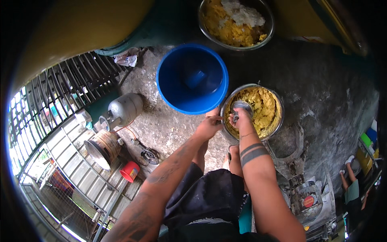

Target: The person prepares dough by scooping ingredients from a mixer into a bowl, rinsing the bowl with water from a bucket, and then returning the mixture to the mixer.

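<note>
My right hand is closed on a small metal cup, which sits against thick yellow mash inside a round metal basin. At the basin's left side my left hand is closed on the rim, its fingertips partly hidden. Just left of the basin stands a large blue tub. A smaller blue piece lies at the bottom of that tub, too dim to name surely.
Beyond the tub is another metal basin holding yellow mash and a whitish heap. A grey gas cylinder, a burner-like drum and a red pail stand left. A metal stand is at right. Another person's legs show far right.
</note>
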